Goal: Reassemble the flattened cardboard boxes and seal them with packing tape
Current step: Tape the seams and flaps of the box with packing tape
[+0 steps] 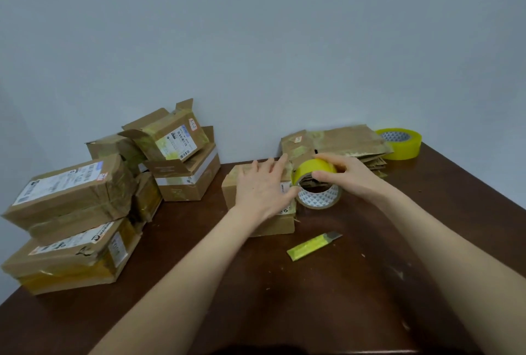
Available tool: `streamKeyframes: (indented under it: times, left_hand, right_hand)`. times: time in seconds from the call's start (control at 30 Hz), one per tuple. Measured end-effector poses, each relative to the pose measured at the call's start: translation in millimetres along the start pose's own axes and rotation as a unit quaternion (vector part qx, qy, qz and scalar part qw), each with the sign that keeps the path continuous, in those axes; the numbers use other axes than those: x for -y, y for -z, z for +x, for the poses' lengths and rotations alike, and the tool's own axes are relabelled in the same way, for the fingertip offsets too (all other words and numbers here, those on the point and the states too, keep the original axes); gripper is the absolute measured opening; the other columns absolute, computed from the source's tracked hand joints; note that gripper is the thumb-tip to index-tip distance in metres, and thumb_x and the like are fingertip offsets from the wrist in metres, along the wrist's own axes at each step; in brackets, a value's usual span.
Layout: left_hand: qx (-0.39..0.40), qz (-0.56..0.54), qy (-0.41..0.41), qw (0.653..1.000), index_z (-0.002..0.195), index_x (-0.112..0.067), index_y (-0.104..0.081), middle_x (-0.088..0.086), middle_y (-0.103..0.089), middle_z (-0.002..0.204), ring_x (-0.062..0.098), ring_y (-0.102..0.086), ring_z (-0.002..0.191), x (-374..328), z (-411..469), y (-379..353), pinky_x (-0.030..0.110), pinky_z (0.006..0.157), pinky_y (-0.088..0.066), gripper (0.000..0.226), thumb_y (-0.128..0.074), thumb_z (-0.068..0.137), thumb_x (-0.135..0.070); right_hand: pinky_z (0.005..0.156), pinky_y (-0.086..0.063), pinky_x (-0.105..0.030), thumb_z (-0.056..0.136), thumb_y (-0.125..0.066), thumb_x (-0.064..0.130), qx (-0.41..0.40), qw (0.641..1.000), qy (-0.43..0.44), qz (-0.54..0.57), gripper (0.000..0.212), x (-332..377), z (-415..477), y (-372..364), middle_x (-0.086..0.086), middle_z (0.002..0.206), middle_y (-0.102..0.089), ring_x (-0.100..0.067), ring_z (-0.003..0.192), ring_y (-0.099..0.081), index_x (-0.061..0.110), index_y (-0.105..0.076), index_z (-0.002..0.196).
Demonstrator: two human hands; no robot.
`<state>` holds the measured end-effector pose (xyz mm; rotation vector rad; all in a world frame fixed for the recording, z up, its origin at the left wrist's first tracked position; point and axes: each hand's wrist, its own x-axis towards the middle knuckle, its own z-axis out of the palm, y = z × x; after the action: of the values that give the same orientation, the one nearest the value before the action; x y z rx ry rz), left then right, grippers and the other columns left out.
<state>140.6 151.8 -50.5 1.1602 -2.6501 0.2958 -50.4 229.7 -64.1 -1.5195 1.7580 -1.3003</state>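
Head view. A small brown cardboard box (271, 226) stands near the middle of the dark wooden table (284, 297), its top hidden largely beneath the left hand (262, 187), which is laid flat on it with fingers straight and spread, pressing downward. A roll of yellowish packing tape (310, 169) is held at the right-hand edge of the box, touching or just beside it, with its open core turned toward the viewer. It is gripped by the right hand (344, 172), whose fingers are curled over the outer band.

The roll thus lies to the right of the box, at the left thumb. Whether a free end is already stuck down cannot be told. The next pull is judged to run leftward across the top, beneath the pressing hand.

A yellow-green utility knife (313, 245) lies nearer the right arm. Flattened cardboard boxes (350, 141) are stacked behind.
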Motion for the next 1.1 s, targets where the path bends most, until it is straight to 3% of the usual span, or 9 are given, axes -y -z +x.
streamKeyframes:
  times: [0.13, 0.23, 0.33, 0.43, 0.53, 0.73, 0.93, 1.03, 1.1]
  left_hand:
    - [0.04, 0.002, -0.06, 0.997, 0.151, -0.039, -0.008, -0.011, -0.011, 0.159, 0.021, -0.014, 0.146, 20.1, 4.2, 3.3, 0.052, 0.116, -0.017, 0.068, -0.03, 0.092, -0.064]
    - [0.058, -0.001, -0.09, 0.994, 0.149, -0.045, -0.004, -0.012, -0.007, 0.16, 0.022, -0.012, 0.147, 31.2, 2.9, 4.4, 0.052, 0.116, -0.015, 0.063, -0.031, 0.094, -0.061]
    - [0.047, 0.005, -0.094, 0.994, 0.149, -0.043, -0.006, -0.011, -0.008, 0.16, 0.022, -0.013, 0.147, 32.2, 2.9, 1.3, 0.051, 0.117, -0.015, 0.062, -0.03, 0.095, -0.058]
    - [0.038, 0.011, -0.099, 0.994, 0.15, -0.042, -0.006, -0.012, -0.007, 0.16, 0.022, -0.013, 0.147, 33.5, 4.3, -0.2, 0.049, 0.116, -0.017, 0.062, -0.029, 0.095, -0.058]
    - [0.045, 0.01, -0.104, 0.994, 0.149, -0.043, -0.006, -0.013, -0.007, 0.159, 0.024, -0.013, 0.147, 33.5, 4.1, 0.3, 0.049, 0.116, -0.017, 0.06, -0.03, 0.096, -0.057]
    - [0.028, 0.008, -0.112, 0.993, 0.143, -0.049, -0.024, -0.01, -0.014, 0.159, 0.026, -0.018, 0.145, 32.4, 2.5, -3.4, 0.05, 0.114, -0.021, 0.047, -0.031, 0.097, -0.052]
    - [0.016, -0.011, -0.122, 0.992, 0.146, -0.043, -0.024, -0.006, -0.021, 0.157, 0.021, -0.023, 0.143, 33.4, 1.0, 2.1, 0.046, 0.115, -0.021, 0.051, -0.037, 0.097, -0.05]
    - [-0.054, -0.03, -0.144, 0.988, 0.144, -0.031, -0.036, 0.001, -0.041, 0.147, 0.02, -0.039, 0.134, 31.6, -10.4, 4.4, 0.047, 0.111, -0.031, 0.053, -0.051, 0.094, -0.04]
    - [-0.17, -0.032, -0.204, 0.964, 0.124, -0.019, -0.057, 0.005, -0.06, 0.121, 0.021, -0.056, 0.111, 23.8, -25.0, 2.2, 0.035, 0.092, -0.047, 0.037, -0.058, 0.088, -0.026]
  right_hand:
    - [0.081, -0.052, -0.026, 0.084, -0.071, 0.019, 0.03, 0.983, -0.069, 0.168, 0.045, -9.6, -13.8, -3.3, 0.001, 0.095, -0.071, -0.012, 0.084, -0.064, 0.015, -0.062, 0.127]
    - [0.075, -0.052, -0.026, 0.086, -0.068, 0.012, 0.014, 0.969, -0.079, 0.232, 0.036, -7.8, -18.3, -9.9, 0.003, 0.093, -0.073, -0.007, 0.078, -0.065, 0.014, -0.065, 0.122]
    - [0.076, -0.046, -0.019, 0.082, -0.073, 0.02, -0.003, 0.99, -0.041, 0.132, 0.04, -1.0, -18.2, -1.3, 0.009, 0.106, -0.07, -0.005, 0.092, -0.064, 0.027, -0.066, 0.12]
    - [0.08, -0.043, -0.021, 0.076, -0.079, 0.026, 0.01, 0.999, -0.041, -0.009, 0.046, -3.6, -22.6, 8.8, 0.013, 0.113, -0.063, -0.005, 0.099, -0.059, 0.035, -0.065, 0.118]
    - [0.079, -0.045, -0.022, 0.074, -0.079, 0.029, 0.016, 0.998, -0.049, -0.018, 0.045, -10.4, -26.2, 2.5, 0.01, 0.11, -0.063, -0.007, 0.096, -0.06, 0.041, -0.063, 0.114]
    - [0.096, -0.044, -0.03, 0.077, -0.076, 0.04, 0.016, 0.999, -0.036, -0.037, 0.047, -17.1, -24.3, 0.6, 0.01, 0.122, -0.059, -0.012, 0.111, -0.056, 0.041, -0.061, 0.122]
    - [0.086, -0.037, -0.027, 0.078, -0.075, 0.04, -0.02, 0.991, -0.027, -0.129, 0.05, -9.1, -16.7, -9.3, 0.004, 0.124, -0.056, -0.013, 0.111, -0.048, 0.033, -0.06, 0.125]
    - [0.085, -0.036, -0.027, 0.078, -0.074, 0.04, -0.029, 0.991, -0.037, -0.122, 0.053, -5.3, -16.2, -14.9, 0.001, 0.125, -0.054, -0.015, 0.108, -0.046, 0.03, -0.058, 0.127]
    - [0.084, -0.036, -0.027, 0.078, -0.074, 0.041, -0.032, 0.991, -0.04, -0.125, 0.054, -3.7, -16.9, -18.2, -0.002, 0.128, -0.054, -0.018, 0.112, -0.048, 0.029, -0.058, 0.128]
